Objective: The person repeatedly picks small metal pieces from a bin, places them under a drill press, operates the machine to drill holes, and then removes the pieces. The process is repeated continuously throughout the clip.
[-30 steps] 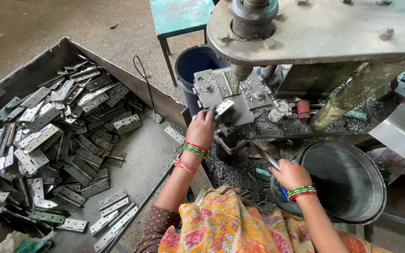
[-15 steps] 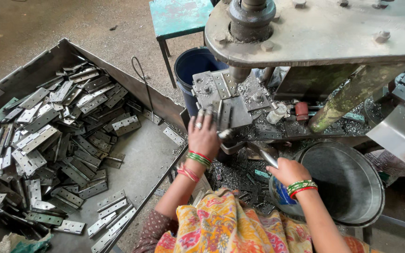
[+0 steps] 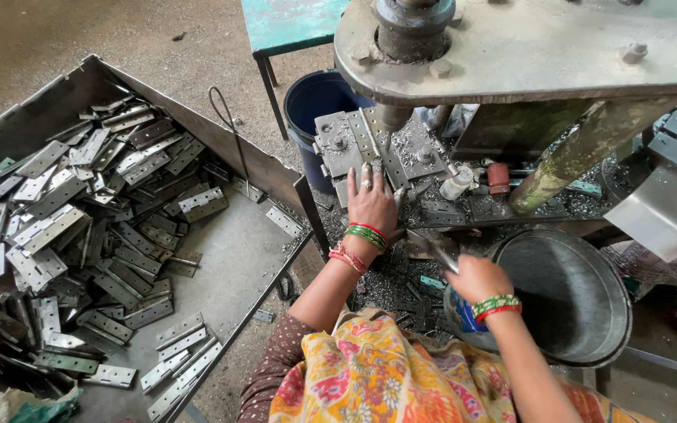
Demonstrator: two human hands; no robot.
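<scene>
Since the earlier frame our left hand [image 3: 371, 205] has pushed forward; its fingers now lie flat, pressing a hinge plate [image 3: 371, 149] onto the press bed [image 3: 421, 153] under the punch. Nearer us than that bed, our right hand [image 3: 476, 279] is clenched around a thin metal tool [image 3: 431, 249] above the round basin [image 3: 581, 298].

Hinge piece [image 3: 371, 139]: flat grey metal strip, lying lengthwise on the press's die block [image 3: 378, 149], directly under the punch, fingertips of the left hand [image 3: 371, 205] resting on its near end. Metal tool [image 3: 432, 249]: short, dull grey, held in the right hand [image 3: 476, 278], tip pointing up-left toward the die block, above shavings.
</scene>
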